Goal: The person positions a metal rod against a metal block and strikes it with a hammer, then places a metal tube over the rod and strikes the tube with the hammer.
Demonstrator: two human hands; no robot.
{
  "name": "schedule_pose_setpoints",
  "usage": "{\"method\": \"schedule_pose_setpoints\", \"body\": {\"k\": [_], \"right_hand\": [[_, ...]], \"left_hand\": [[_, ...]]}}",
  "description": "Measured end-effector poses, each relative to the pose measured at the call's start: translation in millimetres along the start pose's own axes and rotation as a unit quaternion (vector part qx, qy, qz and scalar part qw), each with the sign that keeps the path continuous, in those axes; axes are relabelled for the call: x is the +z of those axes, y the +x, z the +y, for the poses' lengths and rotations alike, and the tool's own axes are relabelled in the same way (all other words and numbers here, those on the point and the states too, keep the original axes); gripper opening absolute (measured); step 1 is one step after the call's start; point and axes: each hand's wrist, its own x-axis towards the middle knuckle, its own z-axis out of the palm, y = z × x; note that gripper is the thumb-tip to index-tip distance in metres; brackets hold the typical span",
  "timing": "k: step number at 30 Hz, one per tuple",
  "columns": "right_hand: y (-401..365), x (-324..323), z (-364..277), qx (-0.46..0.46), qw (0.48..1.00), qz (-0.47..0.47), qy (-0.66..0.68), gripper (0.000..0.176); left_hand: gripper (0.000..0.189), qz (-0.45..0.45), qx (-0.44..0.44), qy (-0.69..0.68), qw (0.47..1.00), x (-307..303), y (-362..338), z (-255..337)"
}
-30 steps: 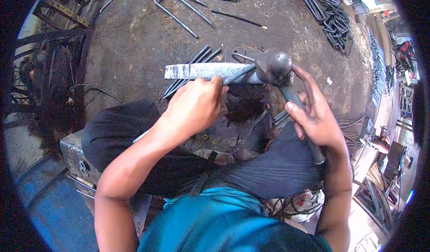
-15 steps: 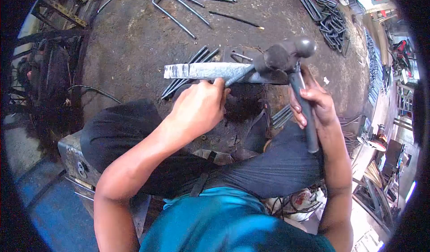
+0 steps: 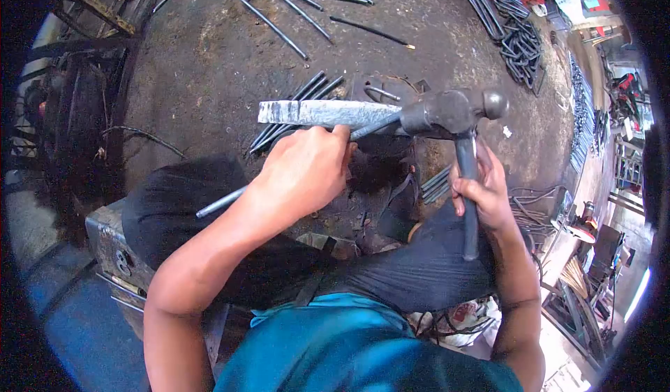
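Observation:
My left hand (image 3: 307,165) is wrapped round a thin metal rod (image 3: 223,201), which slants from under my forearm up to the right. The rod's far end lies over a pale, scuffed metal bar (image 3: 321,111). A ball-peen hammer (image 3: 452,111) is in my right hand (image 3: 485,186), its fingers closed round the dark handle. The hammer's flat face points left, right at the rod's far end, while its rounded end points right.
Straight rods (image 3: 307,92) lie behind the bar. Bent rods (image 3: 272,19) and a dark stick (image 3: 370,31) lie on the floor farther off. At the upper right is a heap of bent metal pieces (image 3: 523,54). A curved rod (image 3: 143,139) lies at left.
The hammer's head has shifted slightly right and its handle hangs more upright. The rod's near end now shows to the left of my forearm.

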Motion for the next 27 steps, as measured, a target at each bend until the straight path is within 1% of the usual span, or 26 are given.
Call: {"method": "schedule_pose_setpoints", "body": {"k": [1,3,5,9,11,12,15,16,17,19,20,22,23,25,27], "right_hand": [[-1.3,0.5,2.3,-0.013,0.999,0.008,-0.032,0.062],[-2.5,-0.8,4.7,-0.022,0.999,0.004,-0.030,0.062],[-0.1,-2.1,2.0,-0.002,1.000,0.019,-0.017,0.064],[4.4,1.2,2.2,-0.019,0.999,0.024,0.019,0.064],[5.9,5.7,2.4,-0.054,0.997,0.042,0.033,0.063],[7.3,1.2,6.6,-0.074,0.997,0.012,0.030,0.056],[9.3,-2.3,13.6,-0.067,0.998,0.006,0.004,0.057],[9.8,-2.8,15.2,-0.077,0.997,-0.002,0.033,0.053],[9.4,-1.9,13.8,-0.076,0.997,-0.001,0.032,0.053],[8.9,3.2,10.2,-0.043,0.995,0.033,0.082,0.053],[10.5,4.8,10.8,-0.042,0.995,0.034,0.083,0.053],[15.6,6.2,11.7,-0.029,0.995,0.032,0.085,0.045],[17.7,6.0,11.1,-0.030,0.995,0.034,0.086,0.045],[23.1,4.7,8.5,0.034,0.993,0.019,0.111,0.037],[28.1,1.1,9.6,0.032,0.994,0.021,0.103,0.037]], "left_hand": [[0.023,-0.003,-0.002,0.001,1.000,-0.7,0.2,0.4],[0.023,-0.012,-0.009,0.000,1.000,-1.4,0.0,2.6],[0.023,-0.010,-0.004,-0.004,1.000,1.1,-0.5,3.2],[0.022,-0.014,-0.008,-0.006,1.000,3.4,0.5,2.5],[0.022,-0.015,-0.010,-0.005,1.000,1.8,-0.2,3.7],[0.021,-0.015,-0.015,-0.004,1.000,1.3,-0.1,4.1],[0.021,-0.014,-0.012,0.008,1.000,2.9,-0.6,3.1],[0.021,-0.014,-0.011,0.007,1.000,2.9,-0.8,3.3],[0.021,-0.010,-0.012,0.007,1.000,2.7,-1.3,3.9],[0.021,-0.008,-0.012,0.006,1.000,3.5,-1.9,4.4],[0.021,-0.007,-0.012,0.008,1.000,3.9,-1.8,4.3],[0.020,-0.008,-0.010,0.009,1.000,4.8,-1.7,4.6],[0.020,-0.011,-0.012,0.008,1.000,4.6,-1.3,4.6],[0.020,-0.014,-0.012,0.007,1.000,3.3,-0.8,5.1],[0.021,-0.016,-0.019,0.007,1.000,1.5,-0.6,5.8]]}}
